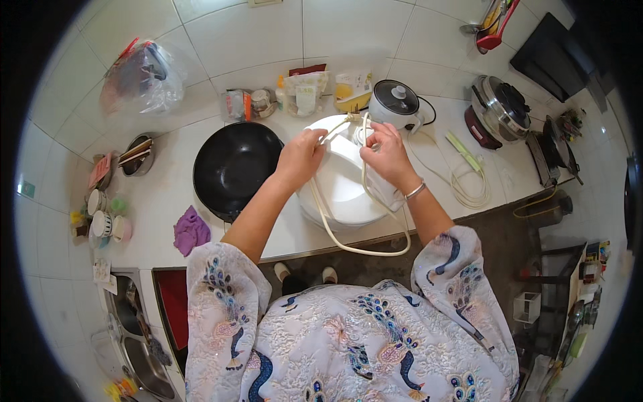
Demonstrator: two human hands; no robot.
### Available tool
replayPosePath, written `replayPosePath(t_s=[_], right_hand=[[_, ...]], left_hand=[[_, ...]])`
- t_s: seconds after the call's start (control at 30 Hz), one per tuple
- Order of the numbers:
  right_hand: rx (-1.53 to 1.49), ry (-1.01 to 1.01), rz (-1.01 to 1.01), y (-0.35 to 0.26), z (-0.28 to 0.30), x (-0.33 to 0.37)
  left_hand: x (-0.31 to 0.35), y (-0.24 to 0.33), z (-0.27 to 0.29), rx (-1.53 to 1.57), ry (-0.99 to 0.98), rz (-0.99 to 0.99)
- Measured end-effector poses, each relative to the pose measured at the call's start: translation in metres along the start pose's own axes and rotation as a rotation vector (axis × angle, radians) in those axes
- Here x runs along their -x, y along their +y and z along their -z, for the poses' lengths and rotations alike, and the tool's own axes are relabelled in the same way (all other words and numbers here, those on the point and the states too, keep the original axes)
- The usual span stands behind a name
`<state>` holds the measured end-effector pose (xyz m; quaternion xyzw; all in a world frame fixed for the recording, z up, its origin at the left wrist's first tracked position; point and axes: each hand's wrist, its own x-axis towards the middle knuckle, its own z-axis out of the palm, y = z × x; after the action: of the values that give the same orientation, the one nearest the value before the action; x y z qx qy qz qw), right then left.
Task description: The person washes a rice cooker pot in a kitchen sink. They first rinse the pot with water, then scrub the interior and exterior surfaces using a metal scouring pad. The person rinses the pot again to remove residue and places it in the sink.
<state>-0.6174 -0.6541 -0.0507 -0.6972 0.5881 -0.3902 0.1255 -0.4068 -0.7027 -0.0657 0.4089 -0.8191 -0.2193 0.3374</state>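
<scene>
A white counter [161, 191] spreads under and beyond both hands. Directly below them sits a white rounded appliance [343, 179], near the counter's front edge, presumably for easy reach. Just beyond the left hand [300, 159], on its outer side, a black wok [234, 167] lies with its open bowl upward. Past the fingertips of the right hand [390, 155] stands a small white pot [388, 118] with its dark lid on, set back perhaps to leave working room. A cream cord [372, 253] is at both hands: the left curls its fingers around one stretch, the right pinches another between thumb and finger. This two-point grip seems to keep the upper part raised, while the slack loops below the hands, past the appliance's near side. A crumpled purple cloth [191, 231] rests outward from the left forearm, near the wok.
</scene>
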Motion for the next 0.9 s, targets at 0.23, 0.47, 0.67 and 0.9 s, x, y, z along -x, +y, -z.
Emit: replayPosePath(t_s=[0.23,0.47,0.67,0.9], right_hand=[[0.203,-0.011,0.145,-0.075,-0.023,0.053],[0.257,-0.151,0.201,-0.064,-0.011,0.067],[0.330,-0.224,0.214,-0.064,0.000,0.073],[0.360,-0.309,0.231,-0.072,0.010,0.085]], left_hand=[[-0.057,-0.016,-0.021,0.037,-0.003,-0.144],[-0.072,-0.030,-0.014,0.120,-0.221,-0.153],[-0.046,-0.025,-0.001,0.454,0.044,0.133],[0.007,0.032,-0.019,-0.032,0.140,-0.049]])
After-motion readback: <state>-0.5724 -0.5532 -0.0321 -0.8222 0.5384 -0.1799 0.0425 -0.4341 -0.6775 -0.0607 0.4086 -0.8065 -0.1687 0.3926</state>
